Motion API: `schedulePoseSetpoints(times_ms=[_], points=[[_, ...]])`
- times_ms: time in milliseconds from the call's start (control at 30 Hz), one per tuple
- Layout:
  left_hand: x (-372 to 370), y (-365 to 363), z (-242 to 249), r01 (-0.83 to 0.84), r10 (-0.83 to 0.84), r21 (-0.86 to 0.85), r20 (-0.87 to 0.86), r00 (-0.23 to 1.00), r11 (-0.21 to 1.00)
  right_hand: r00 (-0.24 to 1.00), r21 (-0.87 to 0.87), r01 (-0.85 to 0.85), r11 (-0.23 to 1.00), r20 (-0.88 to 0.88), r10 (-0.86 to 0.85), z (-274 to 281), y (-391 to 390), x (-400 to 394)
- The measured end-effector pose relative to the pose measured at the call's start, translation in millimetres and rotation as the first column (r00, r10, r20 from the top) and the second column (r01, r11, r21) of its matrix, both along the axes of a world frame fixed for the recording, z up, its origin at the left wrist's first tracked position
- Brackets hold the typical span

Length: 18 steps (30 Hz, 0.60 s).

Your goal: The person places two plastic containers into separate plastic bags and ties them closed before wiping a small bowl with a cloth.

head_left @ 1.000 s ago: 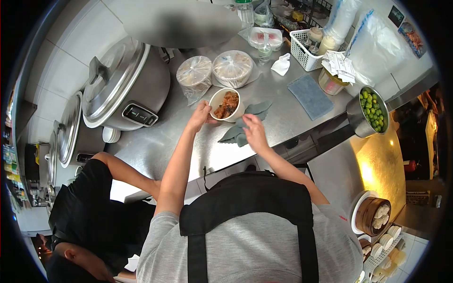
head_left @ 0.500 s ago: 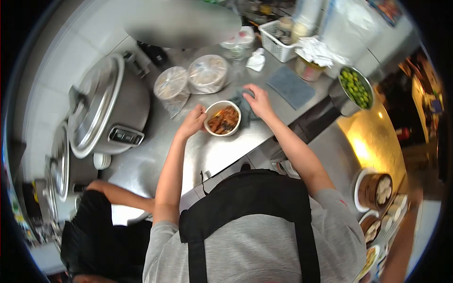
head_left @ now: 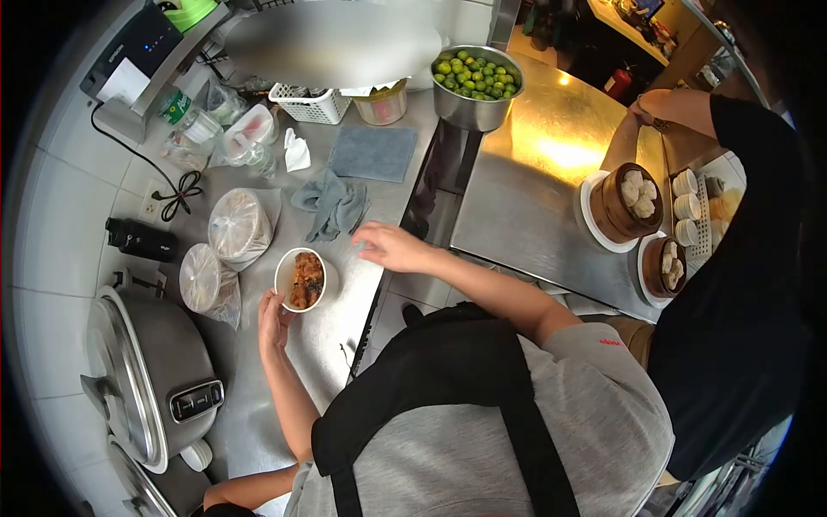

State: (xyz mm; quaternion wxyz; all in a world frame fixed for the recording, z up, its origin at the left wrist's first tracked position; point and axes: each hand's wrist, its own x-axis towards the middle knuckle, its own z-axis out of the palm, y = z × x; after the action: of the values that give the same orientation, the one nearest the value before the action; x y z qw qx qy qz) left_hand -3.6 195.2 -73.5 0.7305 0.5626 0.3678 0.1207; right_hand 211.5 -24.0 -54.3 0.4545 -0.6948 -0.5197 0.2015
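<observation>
A white round bowl (head_left: 281, 277) of brown, sauced meat pieces (head_left: 306, 280) stands on the steel counter. My left hand (head_left: 273, 319) grips the near left side of the bowl, thumb by the rim; some of its fingers are hidden. Over the counter's right edge, my right hand (head_left: 392, 247) is empty, with fingers loosely stretched toward the bowl but apart from it. Just beyond that hand lies a crumpled grey cloth (head_left: 334, 205). A flat, folded grey cloth (head_left: 372, 153) is farther back.
Two plastic-wrapped containers (head_left: 243, 226) sit left of the bowl, beside a large cooker (head_left: 164, 362). A steel pot of green limes (head_left: 474, 110) stands at the back. On the right counter are bamboo steamers (head_left: 606, 207) with buns, with a co-worker in black (head_left: 732, 310) alongside.
My view has turned to the right, bringing the co-worker into sight. My right hand has come off the crumpled cloth and drawn back toward me. My left hand stays on the bowl.
</observation>
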Motion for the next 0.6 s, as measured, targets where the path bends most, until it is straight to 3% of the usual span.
schedulePoseSetpoints(times_ms=[33,67,167,267,333,433,467,533,567,600], points=[[-1,2,-8,-0.009,0.009,-0.003,0.0,1.0,1.0,0.998,-0.018,0.023,1.0,-0.051,-0.024,4,-9,4],[-1,5,-18,-0.018,0.02,-0.044,0.055,0.998,0.999,0.999,0.052,0.032,0.998,0.007,-0.033,-3,-18,13],[0,-4,-12,-0.087,0.095,-0.083,0.109,0.989,0.993,0.964,0.043,0.248,0.968,-0.114,-0.242,0,-51,26],[10,-26,14,-0.078,0.066,0.071,0.161,0.985,0.994,0.925,-0.043,0.31,0.95,-0.218,-0.312,9,-74,30],[13,-30,13,-0.113,0.096,0.082,0.19,0.977,0.99,0.91,-0.127,0.239,0.963,-0.318,-0.267,7,-67,18],[12,-31,15,-0.111,0.094,0.089,0.176,0.98,0.99,0.884,-0.048,-0.034,0.998,-0.467,0.008,-3,-33,-19],[10,-30,13,-0.138,0.121,0.098,0.161,0.979,0.985,0.811,-0.032,-0.092,0.995,-0.583,0.056,-9,-21,-32],[10,-31,5,-0.105,0.091,0.088,0.156,0.984,0.991,0.845,0.057,-0.172,0.983,-0.505,0.177,-24,1,-50],[4,-28,-3,-0.174,0.168,0.056,0.091,0.982,0.983,0.806,0.049,-0.142,0.989,-0.573,0.145,-25,7,-59],[3,-23,-9,-0.228,0.227,0.031,0.024,0.974,0.973,0.861,0.112,-0.143,0.983,-0.475,0.179,-48,15,-62]])
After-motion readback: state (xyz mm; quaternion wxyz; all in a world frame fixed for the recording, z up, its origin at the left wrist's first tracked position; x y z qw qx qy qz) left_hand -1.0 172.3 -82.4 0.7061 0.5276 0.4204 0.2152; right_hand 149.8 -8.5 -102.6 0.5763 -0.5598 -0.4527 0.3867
